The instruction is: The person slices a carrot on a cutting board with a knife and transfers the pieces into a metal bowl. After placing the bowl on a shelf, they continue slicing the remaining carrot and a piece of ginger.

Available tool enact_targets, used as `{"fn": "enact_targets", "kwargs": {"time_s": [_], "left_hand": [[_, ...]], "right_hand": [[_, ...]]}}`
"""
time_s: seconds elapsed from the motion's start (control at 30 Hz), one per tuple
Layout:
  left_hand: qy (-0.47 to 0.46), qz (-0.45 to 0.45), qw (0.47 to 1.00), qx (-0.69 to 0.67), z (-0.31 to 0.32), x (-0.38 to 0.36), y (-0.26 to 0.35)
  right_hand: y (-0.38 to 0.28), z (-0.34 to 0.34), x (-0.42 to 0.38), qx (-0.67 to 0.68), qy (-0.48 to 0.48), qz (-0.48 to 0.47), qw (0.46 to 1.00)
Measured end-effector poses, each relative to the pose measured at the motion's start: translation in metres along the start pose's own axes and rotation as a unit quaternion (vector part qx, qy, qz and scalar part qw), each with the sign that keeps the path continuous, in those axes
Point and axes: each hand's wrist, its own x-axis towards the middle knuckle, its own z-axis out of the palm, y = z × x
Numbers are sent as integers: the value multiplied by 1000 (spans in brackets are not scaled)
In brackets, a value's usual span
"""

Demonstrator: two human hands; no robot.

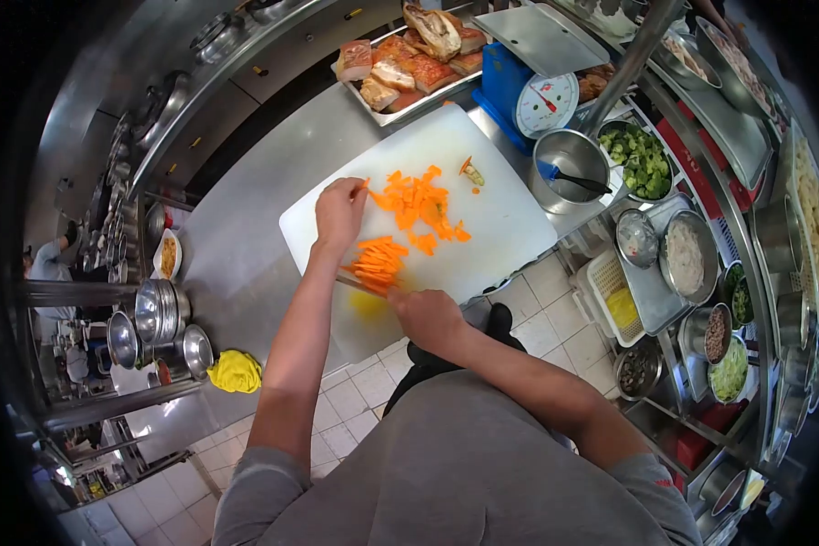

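Bright, even overhead light fills the kitchen, and the steel table (246,227) throws back soft glare. The white cutting board (510,227) is nearly blown out. Strong fisheye bending curves the edges, the corners fall to black, and the far shelves look soft.

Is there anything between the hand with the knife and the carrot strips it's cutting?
Nothing visible. The right hand holds the knife right against the carrot strips on the white cutting board. The left hand rests just above the strips, beside the blade's path.
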Motion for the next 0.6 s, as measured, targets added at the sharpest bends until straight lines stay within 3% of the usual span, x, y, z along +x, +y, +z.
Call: {"fn": "enact_targets", "kwargs": {"time_s": [0.07, 0.13, 0.27, 0.4, 0.6], "left_hand": [[30, -5, 999, -34, -11, -4, 7], [117, -71, 981, -137, -37, -24, 29], [208, -16, 977, -38, -68, -110, 53], [168, 29, 985, 5, -17, -193, 13], [69, 9, 995, 71, -14, -216, 12]], "right_hand": [[0, -4, 1, 0, 3, -4, 1000], [2, -3, 0, 2, -1, -10, 1000], [14, -7, 14, 80, -13, 6, 997], [20, -4, 19, 95, -48, 14, 994], [14, -8, 26, 57, -108, 49, 991]]}}
